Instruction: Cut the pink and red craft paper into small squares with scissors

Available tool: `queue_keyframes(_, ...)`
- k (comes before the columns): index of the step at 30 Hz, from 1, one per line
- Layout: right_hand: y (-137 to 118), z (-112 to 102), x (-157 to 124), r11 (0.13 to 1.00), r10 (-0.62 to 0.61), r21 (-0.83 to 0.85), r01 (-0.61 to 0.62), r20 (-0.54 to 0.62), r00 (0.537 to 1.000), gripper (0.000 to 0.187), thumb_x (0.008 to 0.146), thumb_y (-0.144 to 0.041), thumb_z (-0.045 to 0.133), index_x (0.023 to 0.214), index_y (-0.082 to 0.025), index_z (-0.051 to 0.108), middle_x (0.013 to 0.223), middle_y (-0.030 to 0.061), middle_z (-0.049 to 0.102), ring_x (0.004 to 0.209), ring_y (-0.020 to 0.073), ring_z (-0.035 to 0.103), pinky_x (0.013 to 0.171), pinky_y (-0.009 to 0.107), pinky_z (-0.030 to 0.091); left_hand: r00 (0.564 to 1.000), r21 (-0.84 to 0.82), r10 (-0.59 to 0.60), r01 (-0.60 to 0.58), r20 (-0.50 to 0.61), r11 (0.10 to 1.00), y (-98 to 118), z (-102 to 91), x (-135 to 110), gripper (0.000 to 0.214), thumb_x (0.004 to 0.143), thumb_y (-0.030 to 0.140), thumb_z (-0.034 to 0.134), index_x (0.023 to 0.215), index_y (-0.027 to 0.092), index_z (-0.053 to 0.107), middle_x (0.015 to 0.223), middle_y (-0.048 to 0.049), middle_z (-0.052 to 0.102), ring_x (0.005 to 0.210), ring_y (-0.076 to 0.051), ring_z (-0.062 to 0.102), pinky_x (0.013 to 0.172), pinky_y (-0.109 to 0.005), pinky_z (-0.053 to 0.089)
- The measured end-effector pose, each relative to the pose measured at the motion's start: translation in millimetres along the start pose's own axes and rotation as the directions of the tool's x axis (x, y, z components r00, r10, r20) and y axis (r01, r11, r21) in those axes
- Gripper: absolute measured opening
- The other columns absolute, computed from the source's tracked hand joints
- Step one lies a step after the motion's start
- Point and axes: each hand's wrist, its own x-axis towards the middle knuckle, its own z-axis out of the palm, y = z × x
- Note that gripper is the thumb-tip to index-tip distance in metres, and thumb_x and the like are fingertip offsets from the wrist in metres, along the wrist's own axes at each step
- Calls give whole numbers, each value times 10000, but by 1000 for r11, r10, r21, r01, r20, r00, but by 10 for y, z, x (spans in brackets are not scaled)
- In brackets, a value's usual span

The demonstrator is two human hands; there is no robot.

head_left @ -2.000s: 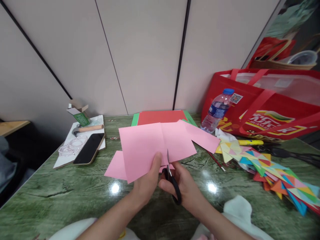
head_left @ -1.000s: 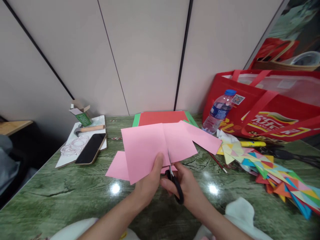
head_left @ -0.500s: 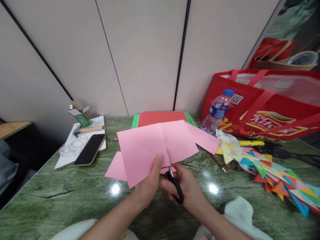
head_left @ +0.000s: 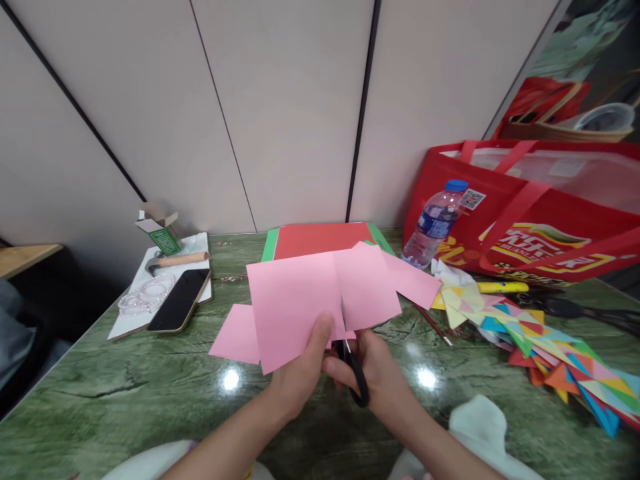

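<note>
A pink sheet of paper (head_left: 295, 300) with a crease down it is held up over the table. My left hand (head_left: 305, 363) grips its lower edge, thumb on top. In my right hand (head_left: 373, 367) are black-handled scissors (head_left: 357, 380), their blades at the slit that runs up from the sheet's lower edge along the crease. The right part of the sheet hangs slightly apart at this slit. Beneath it, another pink piece (head_left: 235, 337) lies at the left and a further pink piece (head_left: 413, 277) sticks out at the right.
Red and green sheets (head_left: 325, 239) lie at the wall. Left are a phone (head_left: 180, 300), a hammer (head_left: 180, 260), beads (head_left: 147, 293) and a small green box (head_left: 164, 237). Right are a water bottle (head_left: 434, 223), a red bag (head_left: 540, 220) and folded coloured paper pieces (head_left: 540, 333).
The pink sheet has shifted a little right and down toward the scissors. Its slit now gapes more, and less of the blades shows.
</note>
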Motion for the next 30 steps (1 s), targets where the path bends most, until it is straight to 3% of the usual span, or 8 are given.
queue_keyframes(8,-10,-1,-1,997,38,-66,-39,-12,999,368,616,-269,696,856,-176,434,554,-82,488,399,62,396,370,182,350,993,-16,-62,64,97,998,32,-5,4,328,712,481,557,808,179,641,817,-61,676,840,-218,615,767,-320,500)
queue_keyframes(16,-44,27,7,992,87,-84,-90,-43,995,482,585,-318,693,960,-173,427,472,-104,445,339,73,373,315,188,332,987,-86,-48,62,152,994,15,-10,-15,307,741,442,547,867,176,631,849,-42,670,820,-184,611,762,-276,489)
queue_keyframes(24,-51,14,11,993,49,-101,-53,-42,998,419,585,-332,694,911,-168,488,468,-86,485,347,86,415,363,202,344,988,-39,-82,88,133,995,59,-3,-19,318,704,498,554,715,188,627,628,-49,644,614,-204,603,591,-325,509)
queue_keyframes(30,-29,-14,22,990,37,-134,-41,-35,999,370,585,-376,703,818,-165,507,472,-64,509,365,92,421,380,216,346,973,-25,-119,127,197,992,70,13,-43,354,705,530,526,597,201,603,515,-42,596,525,-198,570,553,-334,497)
